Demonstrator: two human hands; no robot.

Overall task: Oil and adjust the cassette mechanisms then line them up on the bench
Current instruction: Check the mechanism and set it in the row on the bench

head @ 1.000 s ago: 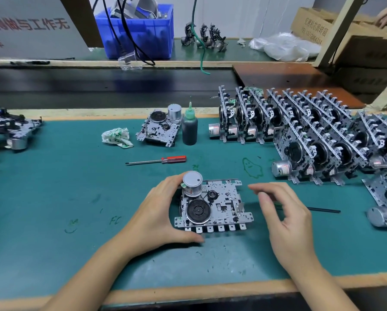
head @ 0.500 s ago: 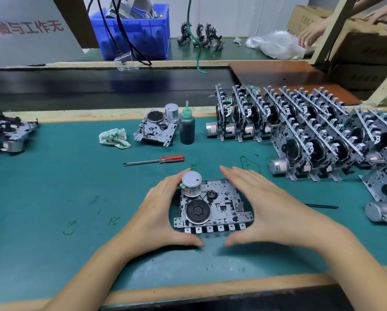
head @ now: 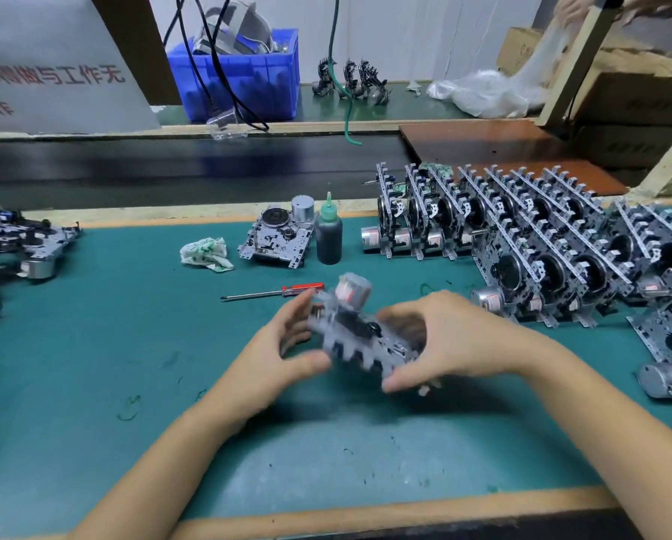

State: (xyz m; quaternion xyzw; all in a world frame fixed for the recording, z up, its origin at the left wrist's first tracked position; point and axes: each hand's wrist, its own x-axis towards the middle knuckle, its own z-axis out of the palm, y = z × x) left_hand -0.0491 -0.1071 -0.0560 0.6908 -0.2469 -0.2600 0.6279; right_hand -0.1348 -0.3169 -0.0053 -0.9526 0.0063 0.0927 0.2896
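A metal cassette mechanism point(head: 359, 337) with a silver motor on top is lifted off the green bench mat point(head: 93, 364) and tilted, blurred by motion. My left hand point(head: 287, 344) grips its left edge and my right hand point(head: 439, 341) grips its right edge with curled fingers. To the right, several finished mechanisms point(head: 521, 235) stand on edge in rows. A dark oil bottle point(head: 329, 237) with a green nozzle stands behind, next to another mechanism point(head: 277, 237) lying flat.
A red-handled screwdriver point(head: 276, 292) lies just beyond my hands. A crumpled cloth point(head: 205, 254) sits at the back left, and more mechanisms point(head: 19, 243) are piled at the far left. A blue bin point(head: 240, 72) and another person's hands point(head: 583, 9) are beyond the bench.
My right hand came to the mechanism's right side and took hold. Both hands then raised it off the mat and tilted it; before it lay flat.
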